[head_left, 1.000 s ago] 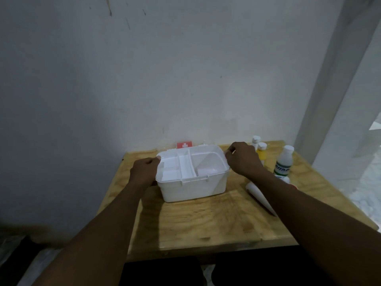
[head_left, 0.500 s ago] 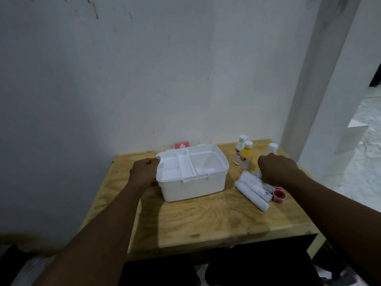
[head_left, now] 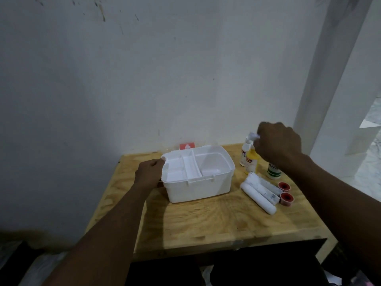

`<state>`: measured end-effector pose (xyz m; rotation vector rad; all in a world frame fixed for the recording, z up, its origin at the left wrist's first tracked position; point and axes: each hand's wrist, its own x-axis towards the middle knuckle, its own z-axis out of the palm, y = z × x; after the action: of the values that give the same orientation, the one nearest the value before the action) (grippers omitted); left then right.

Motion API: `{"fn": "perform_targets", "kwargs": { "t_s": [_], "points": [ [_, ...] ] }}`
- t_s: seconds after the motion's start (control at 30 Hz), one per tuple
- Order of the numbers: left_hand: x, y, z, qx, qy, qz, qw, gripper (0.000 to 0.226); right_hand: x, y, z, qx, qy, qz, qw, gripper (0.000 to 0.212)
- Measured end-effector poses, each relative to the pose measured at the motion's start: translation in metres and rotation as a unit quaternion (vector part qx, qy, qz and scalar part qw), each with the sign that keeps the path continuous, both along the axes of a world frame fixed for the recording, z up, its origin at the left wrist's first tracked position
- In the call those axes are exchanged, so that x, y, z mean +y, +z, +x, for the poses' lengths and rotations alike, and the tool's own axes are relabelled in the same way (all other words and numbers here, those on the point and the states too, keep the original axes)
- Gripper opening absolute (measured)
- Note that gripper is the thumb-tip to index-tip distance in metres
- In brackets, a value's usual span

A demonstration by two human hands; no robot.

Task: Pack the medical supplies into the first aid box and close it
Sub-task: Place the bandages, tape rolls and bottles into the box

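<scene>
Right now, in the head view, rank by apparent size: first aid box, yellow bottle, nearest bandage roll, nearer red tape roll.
1. first aid box
2. nearest bandage roll and yellow bottle: alike; right hand hides the bottle's top, so unranked
3. nearer red tape roll

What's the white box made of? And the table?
The white box looks like smooth, slightly shiny plastic, with thin moulded walls and dividers. The table looks like bare plywood: pale, matte wood with swirly grain, probably unvarnished.
</scene>
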<state>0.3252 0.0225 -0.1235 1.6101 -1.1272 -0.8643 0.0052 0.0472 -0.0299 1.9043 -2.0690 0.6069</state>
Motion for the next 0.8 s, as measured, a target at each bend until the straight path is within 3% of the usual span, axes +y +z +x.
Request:
{"fn": "perform_targets", "kwargs": {
  "t_s": [0.13,0.3,0.6,0.8],
  "points": [
    [0.000,-0.002,0.002,0.006,0.004,0.000,1.000,0.026,0.004,0.017,0.054,-0.074,0.123,-0.045,0.989,0.018],
    [0.000,-0.001,0.001,0.001,-0.002,0.003,1.000,0.026,0.008,-0.004,0.113,-0.139,0.340,0.111,0.923,0.017],
    [0.001,-0.001,0.002,-0.021,-0.006,-0.002,1.000,0.035,-0.004,-0.030,0.146,-0.067,0.384,0.213,0.896,0.024],
    [-0.002,-0.003,-0.002,-0.026,-0.005,-0.003,1.000,0.035,-0.007,-0.034,0.148,-0.059,0.371,0.205,0.904,0.036]
  ]
}}
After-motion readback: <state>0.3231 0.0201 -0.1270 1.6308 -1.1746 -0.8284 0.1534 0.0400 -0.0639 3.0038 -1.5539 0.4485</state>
